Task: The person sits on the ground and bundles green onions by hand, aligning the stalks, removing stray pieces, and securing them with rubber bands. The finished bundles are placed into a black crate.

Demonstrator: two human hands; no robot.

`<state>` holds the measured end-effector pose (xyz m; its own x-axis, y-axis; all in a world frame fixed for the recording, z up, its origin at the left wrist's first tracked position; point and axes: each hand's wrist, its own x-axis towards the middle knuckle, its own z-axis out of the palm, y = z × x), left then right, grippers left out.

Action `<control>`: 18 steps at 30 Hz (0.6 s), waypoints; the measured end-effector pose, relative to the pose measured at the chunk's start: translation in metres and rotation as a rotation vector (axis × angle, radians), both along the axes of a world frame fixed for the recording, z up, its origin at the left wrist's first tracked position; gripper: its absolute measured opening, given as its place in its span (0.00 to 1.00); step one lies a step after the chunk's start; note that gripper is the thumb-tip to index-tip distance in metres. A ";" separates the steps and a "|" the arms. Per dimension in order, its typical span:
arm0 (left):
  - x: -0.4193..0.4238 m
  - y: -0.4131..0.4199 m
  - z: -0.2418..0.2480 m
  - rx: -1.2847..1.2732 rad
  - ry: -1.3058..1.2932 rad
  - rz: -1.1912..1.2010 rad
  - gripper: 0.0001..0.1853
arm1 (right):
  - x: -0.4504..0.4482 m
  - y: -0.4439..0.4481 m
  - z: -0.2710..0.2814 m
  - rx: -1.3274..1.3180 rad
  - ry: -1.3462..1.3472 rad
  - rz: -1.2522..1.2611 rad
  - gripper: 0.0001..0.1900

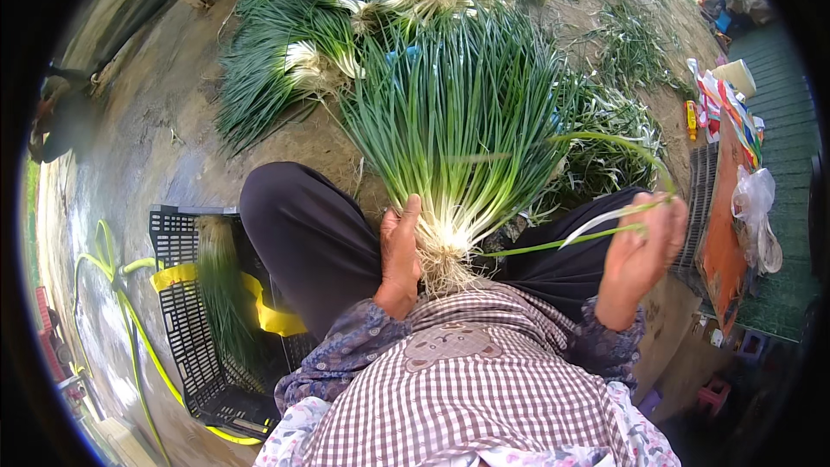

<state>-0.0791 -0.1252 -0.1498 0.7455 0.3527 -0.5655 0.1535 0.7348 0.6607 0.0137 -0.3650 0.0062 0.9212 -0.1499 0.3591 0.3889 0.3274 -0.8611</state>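
A large fanned bunch of green onions [454, 136] lies between my knees, its pale roots [446, 266] towards my body and its leaves spread away from me. My left hand [401, 253] grips the bunch at the left side of its white base, thumb up. Off to the right, above my right knee, my right hand [642, 253] is raised and slightly blurred. It pinches a few loose strands, among them a bent green leaf [616, 137] and a whitish peeled leaf [593, 226]. One green stalk [551, 248] reaches from these fingers back towards the root end.
A black plastic crate [178, 311] with yellow tape holds green onions at my left, beside a yellow hose [139, 324]. More bunches [292, 71] lie ahead. Leaf trimmings [609, 136] are heaped at the right, near an orange-brown board [723, 227] and a plastic bag [754, 201].
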 end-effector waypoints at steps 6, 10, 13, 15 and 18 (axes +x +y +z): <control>0.009 -0.003 0.046 0.033 0.115 -0.242 0.17 | 0.046 -0.070 -0.011 -0.567 0.264 -0.613 0.30; 0.007 -0.001 0.034 0.155 0.108 -0.192 0.19 | 0.005 -0.017 -0.021 -0.800 0.424 -0.064 0.17; 0.006 -0.003 0.033 0.146 0.070 -0.177 0.18 | -0.020 0.016 -0.046 -0.629 0.483 0.394 0.08; 0.006 -0.003 0.035 0.165 0.061 -0.193 0.18 | -0.027 0.043 -0.065 -0.514 0.396 0.467 0.07; 0.007 -0.005 0.040 0.143 0.021 -0.205 0.19 | -0.011 0.084 -0.062 -0.699 0.177 0.565 0.07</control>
